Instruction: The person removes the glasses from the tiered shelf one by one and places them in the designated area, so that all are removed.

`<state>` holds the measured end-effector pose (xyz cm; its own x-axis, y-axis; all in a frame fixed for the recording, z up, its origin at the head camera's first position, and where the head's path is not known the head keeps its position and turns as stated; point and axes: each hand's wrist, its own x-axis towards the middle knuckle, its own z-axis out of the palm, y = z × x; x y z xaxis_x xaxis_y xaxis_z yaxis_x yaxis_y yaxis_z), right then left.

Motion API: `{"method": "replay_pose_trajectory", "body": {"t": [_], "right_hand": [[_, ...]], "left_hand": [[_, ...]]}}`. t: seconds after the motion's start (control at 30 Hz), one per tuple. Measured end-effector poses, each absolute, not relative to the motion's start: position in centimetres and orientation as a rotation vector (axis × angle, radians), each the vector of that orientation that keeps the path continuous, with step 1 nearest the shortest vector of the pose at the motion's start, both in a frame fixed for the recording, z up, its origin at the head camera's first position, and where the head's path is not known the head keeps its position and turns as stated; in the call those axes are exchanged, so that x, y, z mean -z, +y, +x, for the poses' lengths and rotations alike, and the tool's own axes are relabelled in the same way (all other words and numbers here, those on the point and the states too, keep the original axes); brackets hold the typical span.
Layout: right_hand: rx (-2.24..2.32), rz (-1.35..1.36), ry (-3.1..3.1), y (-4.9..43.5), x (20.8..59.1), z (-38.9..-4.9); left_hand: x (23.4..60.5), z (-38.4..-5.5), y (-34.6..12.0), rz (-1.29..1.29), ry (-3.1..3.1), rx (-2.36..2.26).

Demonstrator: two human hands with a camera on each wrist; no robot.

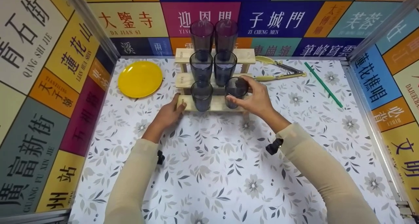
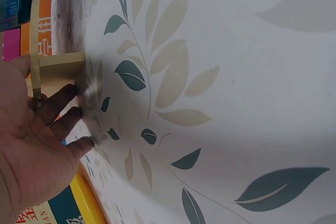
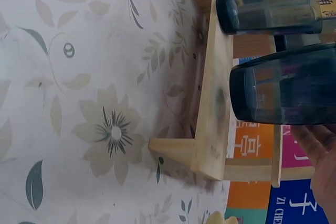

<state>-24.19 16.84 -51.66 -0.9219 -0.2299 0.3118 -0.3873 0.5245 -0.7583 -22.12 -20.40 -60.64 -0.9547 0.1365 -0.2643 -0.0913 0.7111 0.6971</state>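
A stepped wooden rack [image 1: 217,102] stands toward the back of the table with dark translucent glasses on its tiers. At the right end of the lowest tier, my right hand [image 1: 258,98] grips a glass [image 1: 236,87] around its side, thumb in front. That held glass [image 3: 289,85] is upright, its base close over the board in the right wrist view. My left hand [image 1: 169,112] holds the left end of the lowest tier, thumb at the board and other fingers spread below it in the left wrist view. Beside the held glass, another glass [image 1: 202,96] sits on the same tier.
Two glasses [image 1: 212,68] stand on the middle tier and two more on the top one. Left of the rack lies a yellow plate [image 1: 140,79]. Tongs with yellow-green grips [image 1: 278,77] and a green straw [image 1: 323,84] lie to its right. Printed panels enclose the table.
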Motion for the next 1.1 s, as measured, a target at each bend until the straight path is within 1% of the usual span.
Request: {"method": "replay_pose_trajectory", "body": {"t": [0.47, 0.67, 1.1], "right_hand": [[-1.329, 0.484, -2.529, 21.3, 51.4, -24.1], [-1.274, 0.417, -2.547, 23.6, 51.3, -24.5], [-1.264, 0.301, -2.582, 27.9, 53.5, -24.9]], "left_hand": [[60.7, -21.8, -20.4, 0.029, 2.610, -1.115], [60.4, -22.3, -20.5, 0.045, 2.618, -1.092], [60.7, -22.2, -20.5, 0.058, 2.628, -1.072]]}}
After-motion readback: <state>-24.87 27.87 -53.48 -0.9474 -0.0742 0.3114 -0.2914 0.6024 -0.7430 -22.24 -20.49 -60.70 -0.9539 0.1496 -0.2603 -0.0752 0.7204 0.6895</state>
